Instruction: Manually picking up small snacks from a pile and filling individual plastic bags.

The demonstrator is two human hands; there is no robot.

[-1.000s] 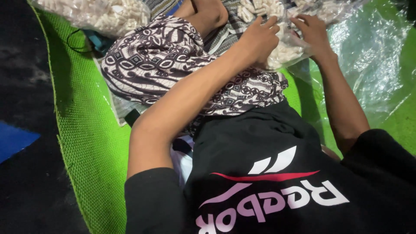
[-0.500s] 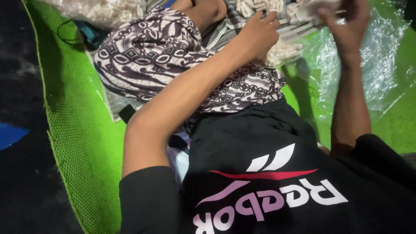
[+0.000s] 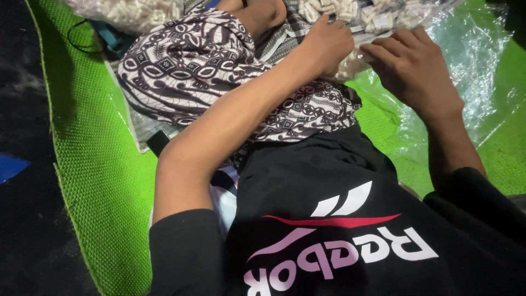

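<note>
Green foam matting [image 3: 104, 181] covers the floor where we sit, a patterned cloth [image 3: 186, 71] over our lap. Half a second ago our right hand [image 3: 416, 71] was lifted off the heap; now it has come back down, fingers spread flat on the clear plastic bag [image 3: 471, 66] at the mat's far edge. Our left hand [image 3: 327, 44] has stayed put, its grip curled closed on the bag's bulge of small white pieces [image 3: 350, 11]. So both hands are on the bag again, and the sorting or gathering seems to go on. We cannot tell what the pieces are, nor whether the left fingers pinch one; the top edge cuts the heap off.
</note>
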